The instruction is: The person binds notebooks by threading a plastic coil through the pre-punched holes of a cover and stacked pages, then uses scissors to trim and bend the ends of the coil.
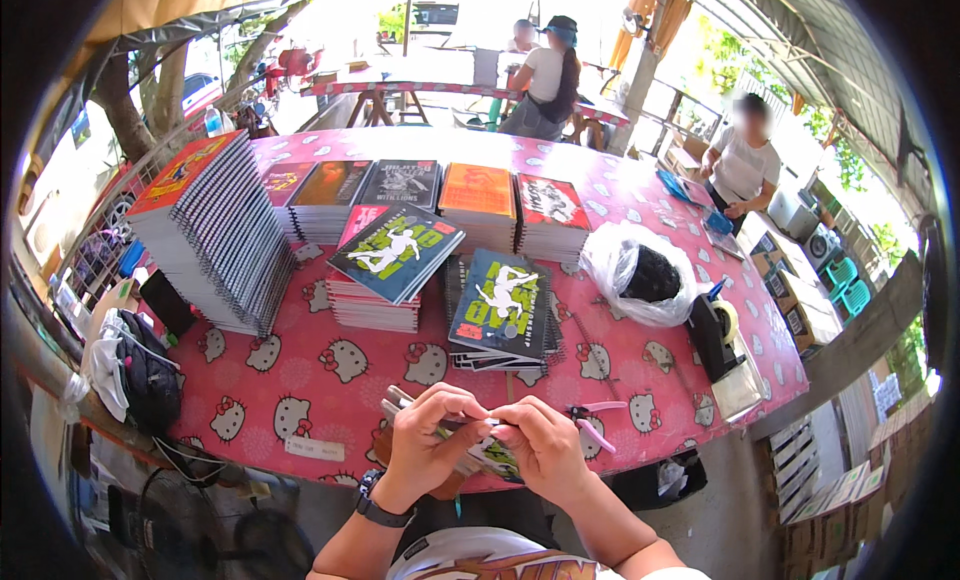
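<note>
Left hand (428, 442): I saw it clamped on a small packet (490, 455), steadying it at the table edge (300, 420).
Right hand (545, 445): pinched together on the same packet.
Scissors (590, 420): just beside, within reach.

Both forearms raised from below, left hand (428, 442) and right hand (545, 448) meeting, fingers pinched together

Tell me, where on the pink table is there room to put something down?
The biggest bare patch of the pink tablecloth lies between the tall slanted notebook stack and the left hand. A smaller patch sits between the white plastic bag and the tape dispenser. The middle and back are crowded with notebook piles.
</note>
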Motion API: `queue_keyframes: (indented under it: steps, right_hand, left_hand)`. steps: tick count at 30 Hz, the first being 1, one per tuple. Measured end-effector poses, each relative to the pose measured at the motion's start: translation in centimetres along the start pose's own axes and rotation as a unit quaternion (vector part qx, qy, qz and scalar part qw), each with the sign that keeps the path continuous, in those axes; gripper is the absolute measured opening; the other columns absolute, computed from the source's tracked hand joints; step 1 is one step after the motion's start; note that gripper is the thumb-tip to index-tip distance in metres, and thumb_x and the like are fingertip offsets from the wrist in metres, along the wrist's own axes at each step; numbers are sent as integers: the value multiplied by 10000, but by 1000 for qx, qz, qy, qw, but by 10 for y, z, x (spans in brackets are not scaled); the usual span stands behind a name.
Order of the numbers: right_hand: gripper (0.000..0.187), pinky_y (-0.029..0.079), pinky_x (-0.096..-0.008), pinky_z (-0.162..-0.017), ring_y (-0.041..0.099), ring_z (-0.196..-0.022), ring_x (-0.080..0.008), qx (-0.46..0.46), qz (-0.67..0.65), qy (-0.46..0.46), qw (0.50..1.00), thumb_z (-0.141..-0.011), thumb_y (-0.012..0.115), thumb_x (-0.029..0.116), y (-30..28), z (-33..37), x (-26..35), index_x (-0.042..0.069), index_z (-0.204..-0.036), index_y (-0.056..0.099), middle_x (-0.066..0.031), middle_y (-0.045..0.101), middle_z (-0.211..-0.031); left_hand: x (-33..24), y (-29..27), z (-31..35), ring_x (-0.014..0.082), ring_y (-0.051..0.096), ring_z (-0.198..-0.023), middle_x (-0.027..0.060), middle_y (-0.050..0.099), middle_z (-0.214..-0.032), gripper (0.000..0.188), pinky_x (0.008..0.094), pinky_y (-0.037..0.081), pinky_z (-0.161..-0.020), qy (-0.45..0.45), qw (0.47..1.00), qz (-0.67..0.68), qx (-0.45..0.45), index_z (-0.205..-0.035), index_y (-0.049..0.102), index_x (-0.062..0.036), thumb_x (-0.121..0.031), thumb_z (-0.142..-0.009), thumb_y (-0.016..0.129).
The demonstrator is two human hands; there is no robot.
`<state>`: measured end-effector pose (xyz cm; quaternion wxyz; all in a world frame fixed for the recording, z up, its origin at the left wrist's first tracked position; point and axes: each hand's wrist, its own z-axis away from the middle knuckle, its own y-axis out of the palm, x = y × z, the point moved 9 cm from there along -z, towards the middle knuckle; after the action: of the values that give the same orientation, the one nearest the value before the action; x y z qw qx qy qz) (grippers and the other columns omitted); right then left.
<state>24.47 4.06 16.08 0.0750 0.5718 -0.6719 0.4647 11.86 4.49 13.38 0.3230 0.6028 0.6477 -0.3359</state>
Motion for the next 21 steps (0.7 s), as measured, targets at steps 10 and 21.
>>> queue_keyframes:
  steps: [10,21]
  right_hand:
    - [147,427,-360,-773,575,-760,-263,70,272,20,960,-597,565,12,-76,-54,-16,15,-740,594,-118,587,-774]
    - [613,163,-565,-1047,214,-1351,-330,197,355,150,901,-900,357,553,73,-72,-187,162,-1372,351,-166,251,-1455]
  left_hand:
    - [-10,-85,6,177,461,-1089,90,462,-1216,466,322,365,-922,39,974,20,-222,-1125,516,-56,-213,-753,751]
    - [27,-97,32,219,427,-1135,86,452,-1239,470,377,343,-935,-38,972,-163,-165,-1095,550,-87,-314,-720,717]
